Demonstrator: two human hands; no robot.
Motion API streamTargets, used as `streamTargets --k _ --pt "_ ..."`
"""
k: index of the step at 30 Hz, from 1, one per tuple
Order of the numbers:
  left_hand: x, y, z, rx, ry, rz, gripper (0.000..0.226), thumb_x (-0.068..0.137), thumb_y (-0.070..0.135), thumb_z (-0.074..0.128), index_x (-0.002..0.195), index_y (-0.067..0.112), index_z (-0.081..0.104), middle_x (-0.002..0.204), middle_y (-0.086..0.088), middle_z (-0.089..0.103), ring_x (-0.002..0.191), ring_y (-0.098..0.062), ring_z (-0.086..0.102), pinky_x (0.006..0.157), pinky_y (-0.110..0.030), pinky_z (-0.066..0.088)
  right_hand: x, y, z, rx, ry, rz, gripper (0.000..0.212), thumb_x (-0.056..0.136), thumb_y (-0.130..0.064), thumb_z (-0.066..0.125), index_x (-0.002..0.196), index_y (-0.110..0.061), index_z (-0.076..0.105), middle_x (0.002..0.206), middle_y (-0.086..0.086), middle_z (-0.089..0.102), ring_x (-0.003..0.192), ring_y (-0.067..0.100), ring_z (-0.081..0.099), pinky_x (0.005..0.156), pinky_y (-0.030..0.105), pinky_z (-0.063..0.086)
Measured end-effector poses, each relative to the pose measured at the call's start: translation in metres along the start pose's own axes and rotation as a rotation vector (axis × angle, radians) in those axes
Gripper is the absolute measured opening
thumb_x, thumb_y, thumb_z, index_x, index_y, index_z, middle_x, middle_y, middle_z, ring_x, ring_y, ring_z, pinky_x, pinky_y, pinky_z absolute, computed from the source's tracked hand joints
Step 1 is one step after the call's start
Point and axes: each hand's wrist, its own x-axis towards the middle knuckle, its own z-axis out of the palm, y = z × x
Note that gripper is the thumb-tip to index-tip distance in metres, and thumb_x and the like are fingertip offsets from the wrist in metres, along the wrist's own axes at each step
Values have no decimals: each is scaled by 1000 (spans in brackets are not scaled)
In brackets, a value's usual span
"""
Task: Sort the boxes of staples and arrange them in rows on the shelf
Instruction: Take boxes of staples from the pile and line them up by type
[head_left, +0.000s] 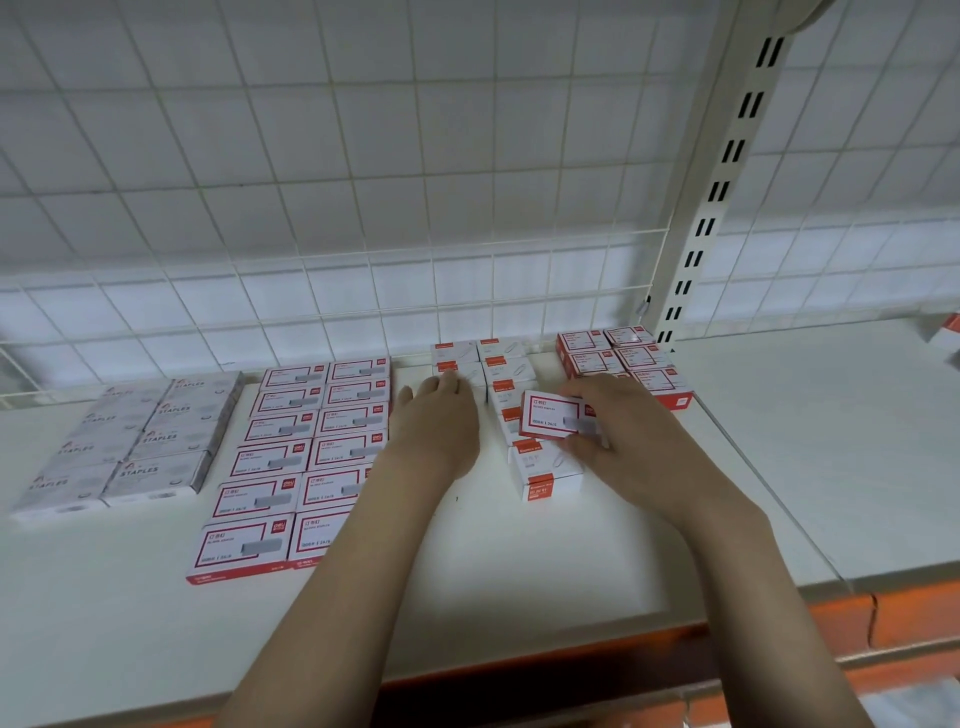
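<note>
A white shelf (571, 535) carries boxes in groups. At the left lie grey STAPLES boxes (150, 441) in two columns. Beside them are red-bordered staple boxes (306, 452) in two columns. In the middle stand white boxes with orange labels (506, 364). At the back right sit more red-bordered boxes (618, 356). My right hand (618, 447) pinches one red-bordered box (550, 415) above the white boxes. My left hand (441, 426) lies flat on the shelf, its fingertips touching a white box (457, 366).
A white wire grid (363, 208) backs the shelf. A slotted upright post (727, 171) stands at the right. A seam divides off the neighbouring shelf panel (831, 441), where part of a red box (948, 332) shows at the right edge. The shelf front is orange (883, 618).
</note>
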Motion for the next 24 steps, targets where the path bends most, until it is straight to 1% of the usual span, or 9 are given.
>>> streamTargets --k 4,8,11,14,17,19,21,23,24 --pt "1 2 0 17 -3 0 58 91 9 41 145 6 20 151 -10 24 139 -25 23 113 -42 20 -7 -4 -3 -3 7 8 37 87 -25 62 122 -20 53 113 -3 57 107 18 47 85 26 35" --pt "1 4 -5 40 -14 -3 52 90 9 41 140 4 29 144 -10 34 132 -26 31 107 -41 27 -16 -9 -6 -32 39 5 36 86 -24 63 122 -20 55 112 -1 58 102 19 47 78 23 31" --pt "-4 2 -6 25 -9 -5 52 88 9 40 139 4 30 145 -10 30 134 -26 27 110 -42 24 -23 -11 -8 -26 58 4 38 84 -22 67 120 -19 57 108 0 59 99 19 48 76 21 28" --pt "-18 -2 -7 -23 21 2 58 87 7 39 143 5 23 150 -8 23 138 -25 18 112 -42 17 -29 -15 -9 -26 64 1 39 82 -22 69 119 -21 58 107 -1 60 99 18 49 78 21 29" --pt "-40 -12 -10 -94 95 13 63 88 7 39 147 10 16 152 -6 21 140 -24 13 113 -39 14 -35 -21 -7 -35 60 2 38 81 -23 69 117 -23 59 104 -5 59 97 15 48 75 18 26" --pt "-59 -22 -9 -126 162 30 60 89 7 38 146 13 19 148 -4 29 139 -23 17 112 -37 17 -38 -27 -5 -38 49 -5 38 80 -21 70 116 -22 60 102 -6 58 97 16 48 73 18 26" --pt "-78 -35 -6 -144 195 37 54 92 8 37 144 14 25 145 -3 33 137 -23 21 110 -36 20 -41 -37 -2 -29 29 -21 40 79 -19 71 117 -21 60 105 -4 59 97 16 49 72 16 27" --pt "-96 -51 -2 -163 205 38 51 92 9 39 142 14 31 143 -2 36 134 -22 26 110 -36 24 -43 -49 3 -19 4 -43 42 80 -19 70 120 -20 59 109 -3 60 100 18 49 76 15 29" --pt "-104 -59 1 -179 217 32 51 91 8 41 141 13 35 142 -3 38 133 -23 29 110 -37 26 -44 -56 6 -13 -15 -50 42 81 -20 69 121 -19 58 111 -2 59 102 18 48 78 16 30"
